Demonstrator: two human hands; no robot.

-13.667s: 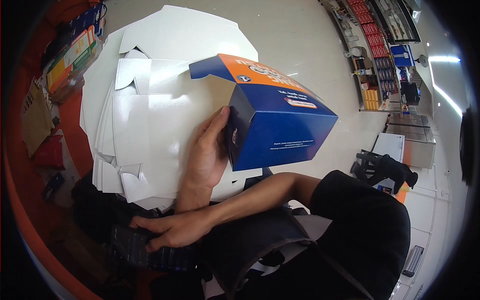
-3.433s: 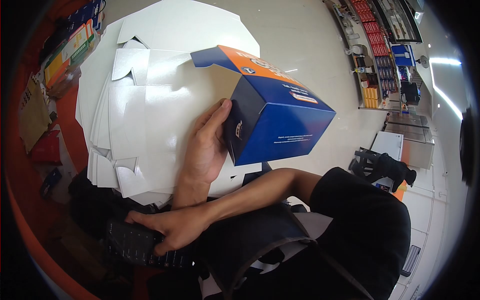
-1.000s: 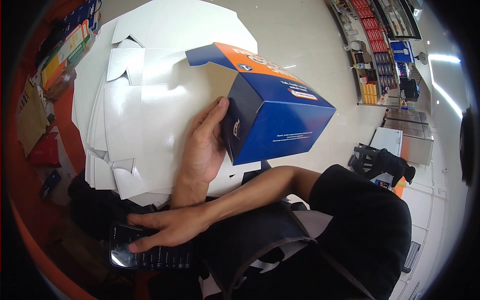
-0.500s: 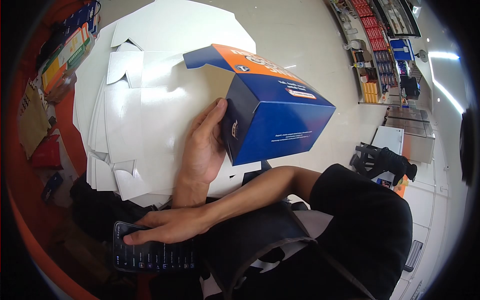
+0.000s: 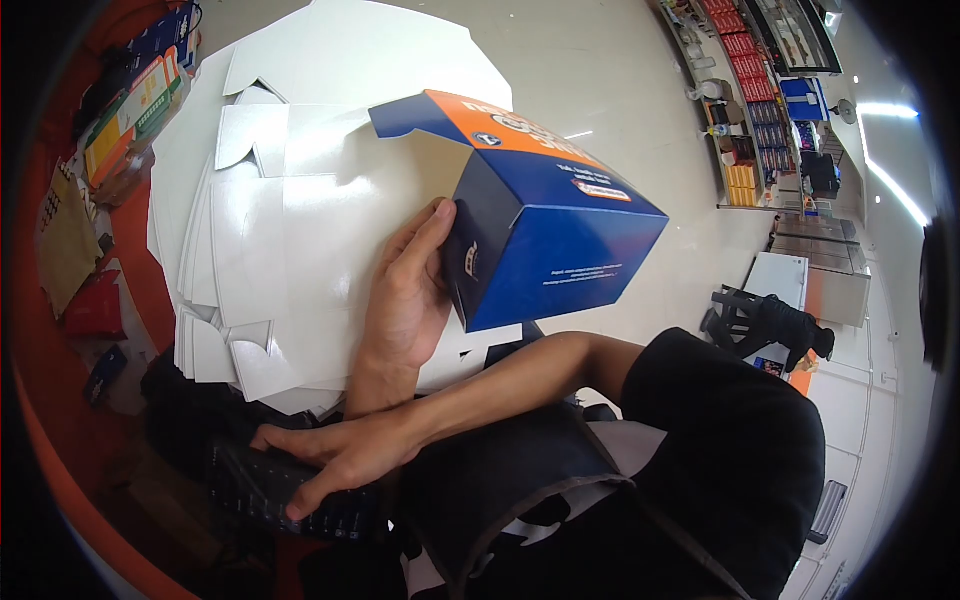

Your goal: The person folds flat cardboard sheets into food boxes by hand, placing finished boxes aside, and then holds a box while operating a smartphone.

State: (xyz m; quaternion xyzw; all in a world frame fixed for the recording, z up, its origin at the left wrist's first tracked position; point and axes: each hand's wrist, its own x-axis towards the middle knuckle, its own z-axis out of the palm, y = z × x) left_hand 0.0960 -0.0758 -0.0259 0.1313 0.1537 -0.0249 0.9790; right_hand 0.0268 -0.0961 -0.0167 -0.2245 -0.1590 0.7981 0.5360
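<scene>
My left hand (image 5: 408, 290) comes up from below and grips the left edge of a blue and orange box (image 5: 560, 235). The thumb lies against the box's dark side panel, and the other fingers are partly hidden. An open flap sticks out at the box's upper left. Lower down, my right hand (image 5: 345, 458) reaches across over my left forearm and holds a black phone (image 5: 330, 522), its back towards the camera. The right thumb rests on the dim screen; another finger stretches along the upper edge. The rest of its grip is hidden.
White cut sheets (image 5: 330, 230) are stacked beside the box. Packages (image 5: 135, 115) and a brown paper bag (image 5: 70, 240) lie at the left. Stocked shelves (image 5: 745, 90) stand at the upper right. A person in black (image 5: 785, 330) is farther back on the right.
The phone has shifted slightly left and tilted, and its screen looks dimmer. My right thumb has moved down and right, spreading from the finger above. My left hand and the box have barely moved.
</scene>
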